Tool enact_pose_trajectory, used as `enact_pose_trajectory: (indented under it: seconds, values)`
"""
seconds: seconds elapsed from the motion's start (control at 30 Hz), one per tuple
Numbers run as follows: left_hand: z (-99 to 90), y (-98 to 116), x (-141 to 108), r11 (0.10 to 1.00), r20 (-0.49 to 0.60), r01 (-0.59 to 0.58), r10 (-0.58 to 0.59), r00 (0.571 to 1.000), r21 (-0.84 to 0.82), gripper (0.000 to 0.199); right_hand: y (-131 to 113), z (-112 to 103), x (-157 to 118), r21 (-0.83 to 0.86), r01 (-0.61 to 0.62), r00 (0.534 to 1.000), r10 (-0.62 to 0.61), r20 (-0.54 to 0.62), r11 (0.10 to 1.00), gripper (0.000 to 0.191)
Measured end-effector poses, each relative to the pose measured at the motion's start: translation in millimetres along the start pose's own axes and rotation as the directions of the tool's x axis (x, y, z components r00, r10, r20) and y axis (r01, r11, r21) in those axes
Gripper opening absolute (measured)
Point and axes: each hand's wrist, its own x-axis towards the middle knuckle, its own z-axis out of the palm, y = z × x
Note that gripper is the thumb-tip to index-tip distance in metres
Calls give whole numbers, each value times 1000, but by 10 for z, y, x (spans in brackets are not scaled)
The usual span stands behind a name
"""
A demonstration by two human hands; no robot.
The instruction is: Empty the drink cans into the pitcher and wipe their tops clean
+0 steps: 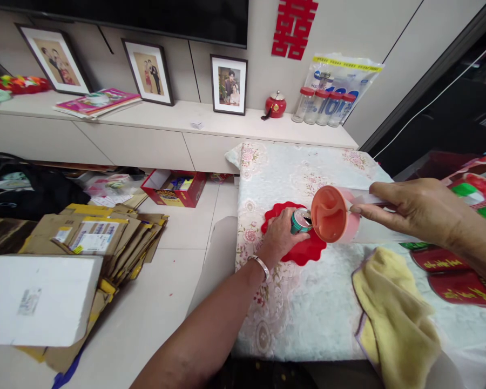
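Observation:
On a red scalloped mat stands a green can with an opened top, and the fingers of my left hand are wrapped round it. My right hand grips the handle of a pink cup, which is tilted with its orange inside facing me. The cup's rim is close beside the can's top; whether they touch I cannot tell. Nearer to me, a yellow cloth lies on the flowered tablecloth, below my right hand.
Red packages lie at the table's right. Behind the table, a white cabinet bears picture frames, a red jar and several glass jars. Flattened cardboard, a white box and a red box are on the floor at left.

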Motion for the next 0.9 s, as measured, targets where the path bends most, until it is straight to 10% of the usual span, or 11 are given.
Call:
enact_pose_trajectory:
  seconds: [0.9]
  values:
    - [-2, 15, 0, 999, 23, 39, -40, 999, 16, 60, 11, -21, 35, 17, -44, 997, 43, 71, 999, 62]
